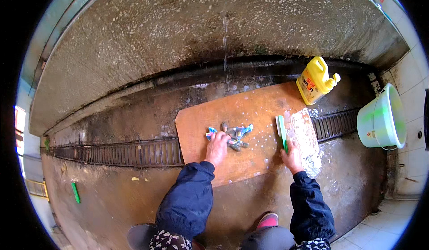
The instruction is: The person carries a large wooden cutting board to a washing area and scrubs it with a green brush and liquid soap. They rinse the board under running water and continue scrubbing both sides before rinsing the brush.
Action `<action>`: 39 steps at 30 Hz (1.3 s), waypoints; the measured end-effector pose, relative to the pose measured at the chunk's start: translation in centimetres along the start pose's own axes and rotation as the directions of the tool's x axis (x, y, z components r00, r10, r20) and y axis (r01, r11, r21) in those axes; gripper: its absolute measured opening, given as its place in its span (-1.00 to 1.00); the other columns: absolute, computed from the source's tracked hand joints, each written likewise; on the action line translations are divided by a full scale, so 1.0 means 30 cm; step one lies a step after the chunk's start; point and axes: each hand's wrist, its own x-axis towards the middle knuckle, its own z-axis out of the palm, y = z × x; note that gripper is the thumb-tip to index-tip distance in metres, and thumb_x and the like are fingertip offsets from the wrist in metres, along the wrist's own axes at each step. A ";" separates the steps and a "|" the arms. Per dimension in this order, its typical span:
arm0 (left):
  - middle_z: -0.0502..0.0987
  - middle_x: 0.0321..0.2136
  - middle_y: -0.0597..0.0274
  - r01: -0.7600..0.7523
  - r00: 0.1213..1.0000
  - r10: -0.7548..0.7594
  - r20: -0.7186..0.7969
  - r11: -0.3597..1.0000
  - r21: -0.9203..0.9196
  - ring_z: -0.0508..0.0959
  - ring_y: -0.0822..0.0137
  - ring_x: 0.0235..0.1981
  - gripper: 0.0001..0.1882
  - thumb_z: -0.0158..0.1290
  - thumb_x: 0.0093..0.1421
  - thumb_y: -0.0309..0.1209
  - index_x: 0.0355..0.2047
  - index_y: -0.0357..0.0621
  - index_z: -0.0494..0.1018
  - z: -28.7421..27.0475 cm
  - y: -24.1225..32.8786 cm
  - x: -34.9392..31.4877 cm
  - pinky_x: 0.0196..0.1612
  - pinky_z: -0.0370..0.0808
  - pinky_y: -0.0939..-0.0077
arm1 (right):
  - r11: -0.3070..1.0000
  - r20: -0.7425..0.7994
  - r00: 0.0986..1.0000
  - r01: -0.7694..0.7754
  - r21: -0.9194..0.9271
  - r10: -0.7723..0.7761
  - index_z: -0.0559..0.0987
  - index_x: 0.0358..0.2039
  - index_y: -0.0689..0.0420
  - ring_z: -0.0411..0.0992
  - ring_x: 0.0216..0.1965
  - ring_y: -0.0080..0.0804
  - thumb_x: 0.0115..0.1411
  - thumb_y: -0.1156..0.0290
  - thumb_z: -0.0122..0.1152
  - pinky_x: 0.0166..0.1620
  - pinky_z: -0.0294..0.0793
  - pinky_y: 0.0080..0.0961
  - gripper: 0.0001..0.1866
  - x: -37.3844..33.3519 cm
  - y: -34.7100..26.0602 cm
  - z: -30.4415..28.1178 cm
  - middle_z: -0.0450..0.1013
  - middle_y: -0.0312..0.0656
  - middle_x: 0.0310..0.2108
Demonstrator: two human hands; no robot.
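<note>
A wet orange-brown board [201, 160] lies on the floor in front of me. On its middle is a small soft item [237, 136], grey and bright blue with dark rounded ends; I cannot make out its exact kind. My left hand [216, 147] grips its left side and holds it against the board, hiding part of it. To the right, my right hand [292, 157] is wrapped round the handle of a green scrubbing brush [282, 131] with pale bristles. The brush is held over the board, apart from the soft item.
A yellow pump jug [315, 81] stands at the board's far right corner. Further right is a pale green bucket [380, 118], tilted in view. A drain grate [120, 153] runs beneath the board. Water trickles down the speckled wall [178, 26]. A green strip [75, 193] lies at left.
</note>
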 end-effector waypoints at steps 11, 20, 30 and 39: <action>0.46 -0.48 0.32 0.214 0.735 -0.626 0.260 -0.150 -0.965 0.43 0.43 -0.61 -0.82 -0.13 0.13 -0.58 -0.30 -0.11 0.42 -0.220 0.095 0.647 -0.60 0.43 0.48 | 0.452 0.136 0.991 -0.131 0.882 0.022 0.43 0.08 0.16 0.44 -0.14 -0.44 0.23 0.39 0.12 -0.15 0.47 -0.53 -0.60 0.286 -0.380 -0.044 0.47 -0.16 -0.09; 0.53 -0.45 0.23 0.242 0.822 -0.410 0.395 -0.377 -0.894 0.48 0.31 -0.52 -0.70 -0.17 0.29 -0.22 -0.27 -0.17 0.44 -0.338 0.279 0.780 -0.40 0.50 0.37 | -0.079 0.225 0.974 -0.223 0.972 0.023 0.22 0.24 0.01 0.39 -0.05 -0.40 0.19 0.15 0.22 -0.14 0.51 -0.33 -0.34 0.575 -0.723 -0.100 0.36 -0.17 0.06; 0.45 -0.03 0.31 0.210 0.904 -0.427 0.023 0.396 -0.894 0.45 0.38 -0.06 -0.52 0.01 0.24 -0.37 0.18 -0.08 0.28 -0.385 0.194 0.642 -0.04 0.40 0.42 | 0.111 -0.038 0.995 0.029 0.993 0.087 0.48 -0.21 0.18 0.39 -0.38 -0.61 0.10 0.48 0.27 -0.30 0.42 -0.61 -0.76 0.713 -0.862 -0.019 0.48 -0.32 -0.35; 0.47 -0.05 0.11 0.223 0.910 -0.339 0.238 -0.084 -0.971 0.52 0.11 -0.07 -0.68 -0.19 0.28 -0.47 0.02 -0.02 0.36 -0.348 0.078 0.706 -0.05 0.51 -0.02 | 0.475 0.044 0.930 0.145 0.868 -0.364 0.56 -0.11 0.17 0.48 -0.23 -0.47 0.08 0.17 0.25 -0.09 0.44 -0.47 -0.58 0.676 -0.806 -0.051 0.56 -0.18 -0.27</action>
